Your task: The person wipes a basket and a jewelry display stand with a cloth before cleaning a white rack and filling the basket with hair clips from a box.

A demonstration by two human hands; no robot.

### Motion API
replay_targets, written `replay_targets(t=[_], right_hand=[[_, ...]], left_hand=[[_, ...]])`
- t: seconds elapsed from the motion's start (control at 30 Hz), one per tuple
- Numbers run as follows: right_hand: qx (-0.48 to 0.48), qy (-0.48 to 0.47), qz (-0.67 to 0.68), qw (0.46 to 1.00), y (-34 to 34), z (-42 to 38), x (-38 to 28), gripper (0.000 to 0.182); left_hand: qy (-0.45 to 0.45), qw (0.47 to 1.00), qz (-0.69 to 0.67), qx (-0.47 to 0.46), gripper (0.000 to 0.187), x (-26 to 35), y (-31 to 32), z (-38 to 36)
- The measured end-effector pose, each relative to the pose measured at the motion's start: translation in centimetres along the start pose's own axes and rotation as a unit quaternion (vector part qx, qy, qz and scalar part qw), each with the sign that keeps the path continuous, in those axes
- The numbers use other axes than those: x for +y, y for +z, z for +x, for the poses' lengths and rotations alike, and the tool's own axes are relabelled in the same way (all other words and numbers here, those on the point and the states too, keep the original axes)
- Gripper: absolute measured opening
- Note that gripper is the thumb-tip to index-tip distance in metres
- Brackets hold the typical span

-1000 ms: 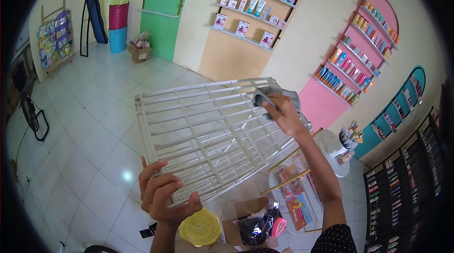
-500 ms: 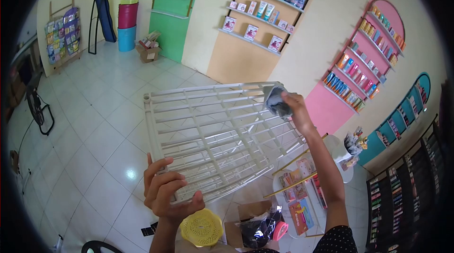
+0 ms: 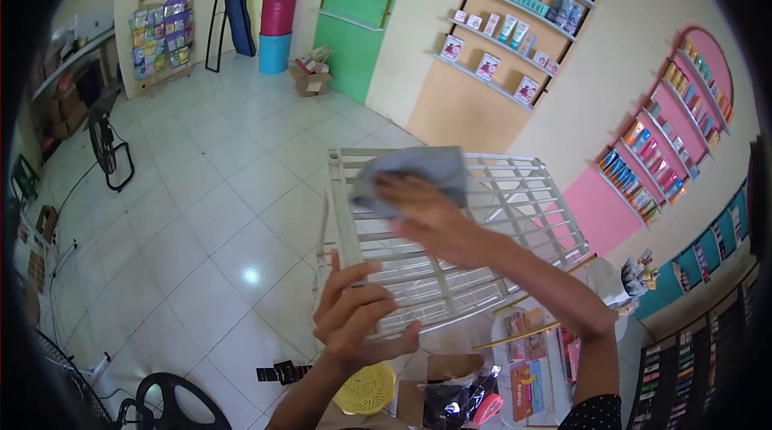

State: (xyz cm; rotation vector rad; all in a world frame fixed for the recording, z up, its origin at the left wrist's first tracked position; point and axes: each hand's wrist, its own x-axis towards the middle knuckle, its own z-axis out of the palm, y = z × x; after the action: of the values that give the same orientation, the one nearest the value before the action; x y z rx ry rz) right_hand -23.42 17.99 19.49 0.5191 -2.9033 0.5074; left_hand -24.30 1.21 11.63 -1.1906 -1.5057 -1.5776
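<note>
Cloth position: we now have the grey cloth [image 3: 441, 174] at the rack's left end, shifted from its far-right corner; wiping reaches this end.
Right hand [image 3: 426, 217]: fingers on the cloth; blur hides their closure.
Left hand [image 3: 354, 313]: fingers half-curled, thumb apart; grip unconfirmed.
Rack [image 3: 346, 225]: pale, slatted, under right fingers, touching left.

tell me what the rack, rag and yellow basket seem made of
Rack: probably off-white plastic with a dull sheen, from its thick, moulded look; painted metal is possible. Rag: seems soft, matt grey cloth, spread limply, though blurred. Yellow basket: likely plastic, fairly smooth, with bright colour and patterned holes.
</note>
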Motion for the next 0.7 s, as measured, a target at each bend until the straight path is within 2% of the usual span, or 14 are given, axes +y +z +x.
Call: replay_targets(t=[0.13,0.2,0.3,0.37,0.4,0.5,0.6,0.7], right_hand=[[-0.012,-0.039,0.054,0.998,0.4,1.5,-0.4,0.048],[-0.004,0.029,-0.002,1.0,-1.2,-0.1,1.7,0.047],[0.001,0.075,-0.082,0.994,-3.5,-4.4,5.0,0.047],[0.013,0.234,-0.071,0.97,-4.7,-6.5,5.6,0.049],[0.012,0.235,-0.076,0.969,-4.7,-6.8,5.9,0.049],[-0.01,0.2,-0.047,0.979,-3.7,-6.6,5.2,0.05],[-0.015,0.07,-0.033,0.997,-1.7,-3.3,1.3,0.049],[-0.053,-0.015,-0.005,0.998,-0.7,-1.2,-1.1,0.05]], left_hand=[[-0.052,0.998,-0.013,0.012,0.023,-0.2,-0.8,0.2],[-0.045,0.999,-0.014,0.005,0.021,-0.3,-0.9,0.4],[-0.045,0.999,-0.02,0.019,0.021,-0.2,-0.7,0.3],[-0.033,0.999,-0.022,0.014,0.021,-0.2,-0.3,0.3],[-0.033,0.999,-0.026,0.018,0.021,-0.2,-0.1,0.3],[-0.05,0.998,-0.034,0.019,0.021,0.1,0.4,0.0],[-0.041,0.999,-0.02,0.017,0.022,0.2,0.1,0.1],[-0.039,0.999,0.0,0.035,0.022,0.1,-0.3,0.2]])
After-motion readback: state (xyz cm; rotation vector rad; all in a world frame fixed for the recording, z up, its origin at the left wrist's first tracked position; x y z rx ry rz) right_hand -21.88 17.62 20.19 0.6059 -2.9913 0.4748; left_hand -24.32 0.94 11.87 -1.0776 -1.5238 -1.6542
